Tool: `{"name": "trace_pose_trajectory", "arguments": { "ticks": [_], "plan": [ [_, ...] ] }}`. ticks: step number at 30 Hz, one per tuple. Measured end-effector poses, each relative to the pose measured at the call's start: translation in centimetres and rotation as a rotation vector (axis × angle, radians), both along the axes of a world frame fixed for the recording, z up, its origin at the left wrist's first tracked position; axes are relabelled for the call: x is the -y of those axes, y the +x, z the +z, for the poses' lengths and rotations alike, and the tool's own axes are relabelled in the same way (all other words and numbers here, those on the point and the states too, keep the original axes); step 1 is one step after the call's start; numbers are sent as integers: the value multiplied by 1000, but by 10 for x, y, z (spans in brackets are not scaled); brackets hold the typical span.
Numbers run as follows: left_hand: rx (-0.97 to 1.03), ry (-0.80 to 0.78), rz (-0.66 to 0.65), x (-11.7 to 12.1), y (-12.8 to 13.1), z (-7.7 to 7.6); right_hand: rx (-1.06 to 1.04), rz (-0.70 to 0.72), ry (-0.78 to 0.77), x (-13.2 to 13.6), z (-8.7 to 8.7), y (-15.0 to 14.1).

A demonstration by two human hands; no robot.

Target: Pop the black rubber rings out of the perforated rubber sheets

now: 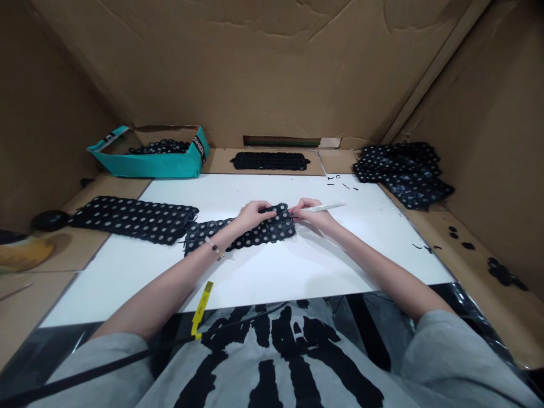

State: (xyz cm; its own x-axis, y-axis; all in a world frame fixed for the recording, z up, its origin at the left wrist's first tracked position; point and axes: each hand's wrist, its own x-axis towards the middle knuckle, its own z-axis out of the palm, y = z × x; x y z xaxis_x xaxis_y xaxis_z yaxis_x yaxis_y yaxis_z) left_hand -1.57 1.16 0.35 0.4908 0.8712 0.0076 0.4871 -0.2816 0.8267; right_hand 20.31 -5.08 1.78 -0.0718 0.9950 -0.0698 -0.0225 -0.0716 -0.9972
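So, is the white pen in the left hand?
No, the white pen is held in the right hand, while the left hand presses the black lace strip.

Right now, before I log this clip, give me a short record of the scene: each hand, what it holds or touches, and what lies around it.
Left hand: resting on a black lace strip with round holes
Right hand: holding a slim white pen at the strip's edge
Surface: white sheet
Nearby: black lace pile; teal cardboard box

Grey short-sleeved T-shirt (238,374) with black print (293,351), beaded bracelet (213,247)
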Motion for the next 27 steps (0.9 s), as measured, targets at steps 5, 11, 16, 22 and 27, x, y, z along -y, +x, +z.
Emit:
{"name": "trace_pose_trajectory", "arguments": {
  "ticks": [5,11,16,22,27],
  "plan": [
    [70,-11,-40,2,3,0,-99,-23,-19,-2,-6,-5],
    [75,-41,-36,3,5,-3,-13,0,41,-5,-15,-12],
    [56,-51,-27,6,6,-3,63,-26,71,-6,-18,-11],
    [25,-67,-45,13,5,6,197,-17,162,-2,-18,-13],
    [39,-124,-131,14,1,12,406,-53,260,3,-14,-20]
  ]
}}
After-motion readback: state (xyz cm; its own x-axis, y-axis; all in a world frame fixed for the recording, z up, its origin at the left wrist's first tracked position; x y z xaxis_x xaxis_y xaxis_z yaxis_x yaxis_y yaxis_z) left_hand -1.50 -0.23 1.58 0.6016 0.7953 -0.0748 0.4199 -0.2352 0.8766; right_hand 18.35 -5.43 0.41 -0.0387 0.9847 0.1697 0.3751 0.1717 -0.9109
